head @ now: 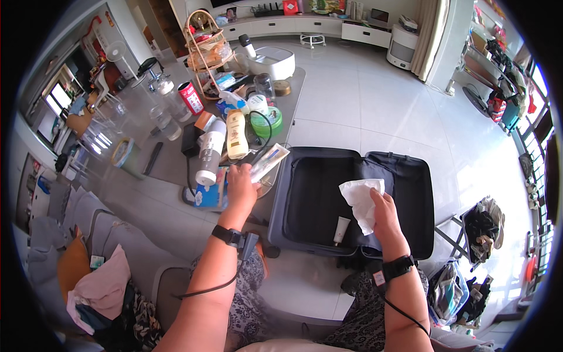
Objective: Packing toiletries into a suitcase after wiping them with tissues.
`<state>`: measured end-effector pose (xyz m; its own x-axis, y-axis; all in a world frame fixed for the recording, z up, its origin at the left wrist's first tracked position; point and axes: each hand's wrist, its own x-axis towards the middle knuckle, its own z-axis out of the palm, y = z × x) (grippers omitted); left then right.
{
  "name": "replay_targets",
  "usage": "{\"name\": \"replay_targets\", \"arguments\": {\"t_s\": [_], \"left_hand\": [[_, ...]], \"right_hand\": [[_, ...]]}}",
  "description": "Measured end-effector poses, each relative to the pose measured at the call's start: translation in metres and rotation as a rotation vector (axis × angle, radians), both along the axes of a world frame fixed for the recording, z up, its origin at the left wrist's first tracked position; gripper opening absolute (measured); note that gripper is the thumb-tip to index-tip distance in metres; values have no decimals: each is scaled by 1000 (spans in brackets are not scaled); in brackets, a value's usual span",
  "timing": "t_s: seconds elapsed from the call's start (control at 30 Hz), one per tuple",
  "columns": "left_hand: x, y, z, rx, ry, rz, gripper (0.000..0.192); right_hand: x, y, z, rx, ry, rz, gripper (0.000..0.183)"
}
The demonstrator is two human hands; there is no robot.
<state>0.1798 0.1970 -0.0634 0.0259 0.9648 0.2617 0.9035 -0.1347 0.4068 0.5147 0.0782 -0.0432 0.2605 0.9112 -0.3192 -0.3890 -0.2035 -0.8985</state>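
Observation:
An open dark suitcase (316, 198) lies before me, with a small white tube (341, 230) in its left half. My right hand (387, 213) pinches a crumpled white tissue (363, 200) above the case. At the table's near edge, my left hand (242, 185) is at the lower end of a toothpaste-like tube (270, 162); whether its fingers grip the tube is unclear. Just left of that hand are a grey and white bottle (211, 152) and a blue packet (210, 196). Behind stand a cream-coloured bottle (236, 136) and a green round tub (267, 122).
The table (295, 94) also bears a tiered wicker rack (204, 57), a white box-like appliance (275, 61), a red can (191, 97) and clear jugs. A grey sofa (140, 246) stands at left. At right are a folding stand with clothes (484, 229) and a filled clear bag (448, 292).

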Motion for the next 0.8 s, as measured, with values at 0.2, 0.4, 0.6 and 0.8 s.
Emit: {"name": "replay_targets", "arguments": {"t_s": [0.2, 0.4, 0.6, 0.8], "left_hand": [[16, -10, 19, 181, 7, -77, 53], [72, -44, 42, 317, -297, -362, 50], [117, -83, 32, -19, -461, -483, 51], [145, -110, 28, -140, -477, -596, 53]], "right_hand": [[-2, -4, 5, -9, -24, -16, 35], [-12, 0, 5, 56, 41, -13, 35], [-36, 5, 6, 162, 317, 39, 41], [-23, 9, 16, 289, 516, -7, 33]]}}
